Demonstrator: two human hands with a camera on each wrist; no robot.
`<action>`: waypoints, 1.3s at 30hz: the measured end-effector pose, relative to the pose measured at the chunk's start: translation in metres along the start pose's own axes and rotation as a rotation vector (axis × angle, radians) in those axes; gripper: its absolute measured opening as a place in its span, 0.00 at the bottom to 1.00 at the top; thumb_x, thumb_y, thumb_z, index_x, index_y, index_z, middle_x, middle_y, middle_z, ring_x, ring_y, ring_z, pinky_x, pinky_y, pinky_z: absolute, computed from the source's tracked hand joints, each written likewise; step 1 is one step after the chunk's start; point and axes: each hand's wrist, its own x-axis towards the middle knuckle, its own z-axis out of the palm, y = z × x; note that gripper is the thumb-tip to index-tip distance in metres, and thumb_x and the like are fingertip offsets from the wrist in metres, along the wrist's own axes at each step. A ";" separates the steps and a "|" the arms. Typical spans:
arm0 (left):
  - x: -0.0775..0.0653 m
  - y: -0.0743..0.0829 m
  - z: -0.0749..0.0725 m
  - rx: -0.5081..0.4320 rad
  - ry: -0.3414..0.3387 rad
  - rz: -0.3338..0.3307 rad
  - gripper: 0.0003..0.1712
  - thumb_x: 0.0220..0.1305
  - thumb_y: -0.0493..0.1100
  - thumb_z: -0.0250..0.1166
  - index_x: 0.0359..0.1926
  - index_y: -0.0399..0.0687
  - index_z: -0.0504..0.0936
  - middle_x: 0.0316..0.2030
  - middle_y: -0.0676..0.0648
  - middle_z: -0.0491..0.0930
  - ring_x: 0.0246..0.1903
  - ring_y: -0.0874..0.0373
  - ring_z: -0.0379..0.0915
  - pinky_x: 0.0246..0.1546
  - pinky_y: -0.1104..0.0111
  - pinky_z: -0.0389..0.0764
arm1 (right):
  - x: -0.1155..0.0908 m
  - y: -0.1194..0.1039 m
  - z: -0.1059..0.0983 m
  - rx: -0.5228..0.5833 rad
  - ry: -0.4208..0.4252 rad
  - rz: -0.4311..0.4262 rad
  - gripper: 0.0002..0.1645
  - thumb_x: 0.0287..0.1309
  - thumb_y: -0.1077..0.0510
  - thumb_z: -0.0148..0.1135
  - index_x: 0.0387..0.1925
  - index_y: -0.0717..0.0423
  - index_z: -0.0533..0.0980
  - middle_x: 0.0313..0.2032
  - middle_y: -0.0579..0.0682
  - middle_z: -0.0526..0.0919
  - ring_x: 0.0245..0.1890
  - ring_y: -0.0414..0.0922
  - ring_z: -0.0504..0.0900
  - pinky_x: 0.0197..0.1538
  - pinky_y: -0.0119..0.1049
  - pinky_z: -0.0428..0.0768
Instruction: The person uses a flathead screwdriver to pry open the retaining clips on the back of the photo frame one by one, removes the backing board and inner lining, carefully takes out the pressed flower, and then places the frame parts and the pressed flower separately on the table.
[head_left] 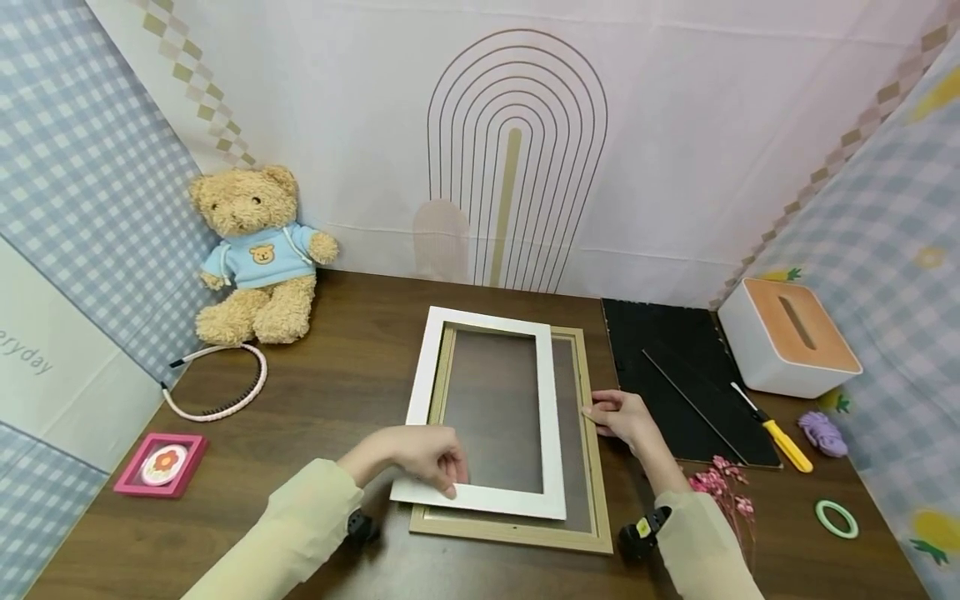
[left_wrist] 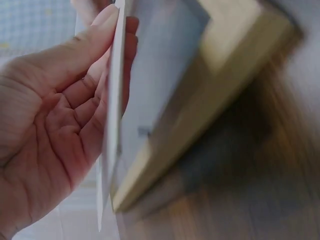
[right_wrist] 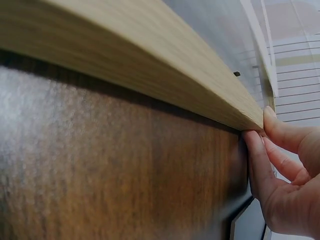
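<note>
A light wooden picture frame (head_left: 596,483) lies face down or flat on the brown table, with a clear pane (head_left: 495,408) across its opening. Over it, shifted to the left, is a white rectangular photo mat (head_left: 551,433). My left hand (head_left: 431,458) pinches the mat's near edge between thumb and fingers; in the left wrist view the mat (left_wrist: 116,85) stands at an angle, apart from the wooden frame (left_wrist: 240,60). My right hand (head_left: 618,417) grips the frame's right side, thumb on top and fingers against its outer edge (right_wrist: 200,90).
To the right lie a black backing board (head_left: 652,333) with a thin dark rod (head_left: 693,406), a yellow-handled screwdriver (head_left: 783,442), purple yarn (head_left: 822,433), a green ring (head_left: 836,519), pink flowers (head_left: 720,483) and a tissue box (head_left: 787,337). A teddy bear (head_left: 258,258), headband (head_left: 258,375) and pink box (head_left: 191,467) stand left.
</note>
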 end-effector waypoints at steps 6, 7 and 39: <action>-0.020 -0.021 -0.004 -0.072 0.092 0.022 0.08 0.48 0.32 0.70 0.33 0.37 0.84 0.27 0.46 0.84 0.24 0.72 0.74 0.29 0.81 0.78 | -0.003 -0.001 0.000 -0.004 -0.009 -0.002 0.29 0.57 0.63 0.61 0.58 0.72 0.67 0.32 0.49 0.76 0.24 0.33 0.77 0.30 0.27 0.81; -0.022 -0.026 -0.006 -0.097 0.128 0.030 0.09 0.49 0.32 0.69 0.35 0.35 0.83 0.28 0.45 0.84 0.26 0.71 0.75 0.30 0.80 0.78 | -0.004 -0.002 0.000 -0.006 -0.009 -0.004 0.29 0.56 0.63 0.61 0.58 0.72 0.66 0.32 0.50 0.76 0.24 0.33 0.77 0.30 0.27 0.81; -0.043 -0.106 -0.048 -0.756 0.620 -0.363 0.26 0.60 0.35 0.61 0.55 0.22 0.66 0.30 0.54 0.80 0.30 0.70 0.75 0.34 0.77 0.81 | -0.001 -0.001 0.009 -0.100 0.126 -0.095 0.23 0.49 0.66 0.62 0.47 0.75 0.74 0.28 0.54 0.80 0.21 0.36 0.78 0.29 0.34 0.84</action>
